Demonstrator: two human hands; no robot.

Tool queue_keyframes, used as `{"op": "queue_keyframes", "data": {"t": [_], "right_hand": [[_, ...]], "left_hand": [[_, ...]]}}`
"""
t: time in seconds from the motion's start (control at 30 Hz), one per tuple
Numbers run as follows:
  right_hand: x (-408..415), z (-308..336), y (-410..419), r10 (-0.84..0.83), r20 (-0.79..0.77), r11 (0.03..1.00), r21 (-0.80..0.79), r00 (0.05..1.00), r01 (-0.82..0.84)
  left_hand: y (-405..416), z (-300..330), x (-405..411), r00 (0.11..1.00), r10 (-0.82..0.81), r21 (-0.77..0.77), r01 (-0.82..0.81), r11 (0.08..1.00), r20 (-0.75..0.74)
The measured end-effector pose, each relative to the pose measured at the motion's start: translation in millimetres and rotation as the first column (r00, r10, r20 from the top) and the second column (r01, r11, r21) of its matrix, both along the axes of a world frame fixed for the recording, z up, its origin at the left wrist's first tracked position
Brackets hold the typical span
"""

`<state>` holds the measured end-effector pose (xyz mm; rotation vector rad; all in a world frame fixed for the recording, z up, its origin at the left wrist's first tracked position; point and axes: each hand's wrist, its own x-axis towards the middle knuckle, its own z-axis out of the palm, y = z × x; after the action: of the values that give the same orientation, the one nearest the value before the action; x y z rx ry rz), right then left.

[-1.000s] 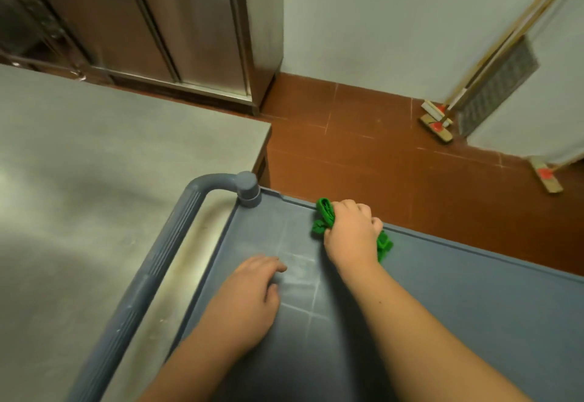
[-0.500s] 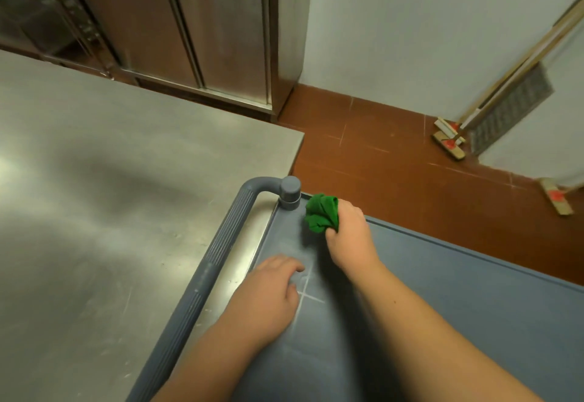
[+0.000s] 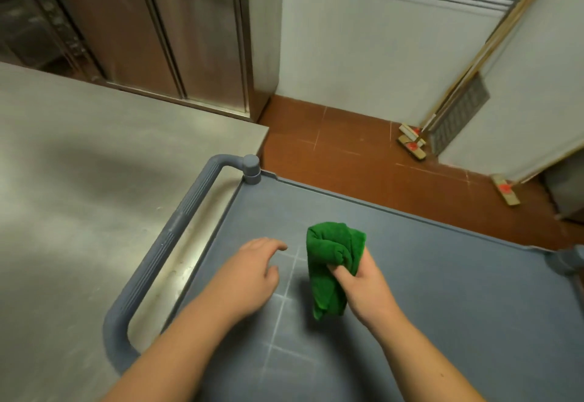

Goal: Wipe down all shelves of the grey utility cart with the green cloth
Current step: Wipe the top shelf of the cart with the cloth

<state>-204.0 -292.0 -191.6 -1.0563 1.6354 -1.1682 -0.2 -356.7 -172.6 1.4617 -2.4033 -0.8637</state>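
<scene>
The grey utility cart's top shelf (image 3: 442,275) fills the lower right, with its grey handle (image 3: 164,243) along the left side. My right hand (image 3: 363,284) is shut on the bunched green cloth (image 3: 331,265) and holds it lifted over the middle of the shelf, palm turned up. My left hand (image 3: 249,272) rests palm down on the shelf just left of the cloth, fingers spread. Pale scratch lines cross the shelf below the hands. The lower shelves are hidden.
A stainless steel table (image 3: 79,196) stands tight against the cart's handle side. Steel cabinet doors (image 3: 177,38) rise behind it. Broom heads (image 3: 410,145) and a metal grille (image 3: 461,111) lean on the white wall beyond the red tiled floor (image 3: 379,174).
My right hand has pulled back from the far corner by the handle post toward the middle of the shelf and raised the cloth off the surface. The left hand stayed on the shelf.
</scene>
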Motion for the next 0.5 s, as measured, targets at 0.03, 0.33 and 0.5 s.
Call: {"op": "queue_keyframes", "data": {"t": [0.03,0.33,0.5], "right_hand": [[-3.4,1.2,15.0,-0.006,0.007,1.0,-0.002,1.0,0.006],[-23.7,24.8,152.8,0.135,0.101,0.989,-0.079,0.986,-0.128],[-25.6,29.6,223.8,0.216,0.177,0.974,-0.111,0.96,-0.198]], "left_hand": [[13.8,2.0,-3.9,1.0,0.002,-0.007,-0.002,1.0,0.001],[184.2,11.0,-31.1,0.973,0.179,-0.016,-0.183,0.983,-0.142],[261.9,7.9,-32.2,0.934,0.25,0.119,-0.227,0.967,-0.255]]}}
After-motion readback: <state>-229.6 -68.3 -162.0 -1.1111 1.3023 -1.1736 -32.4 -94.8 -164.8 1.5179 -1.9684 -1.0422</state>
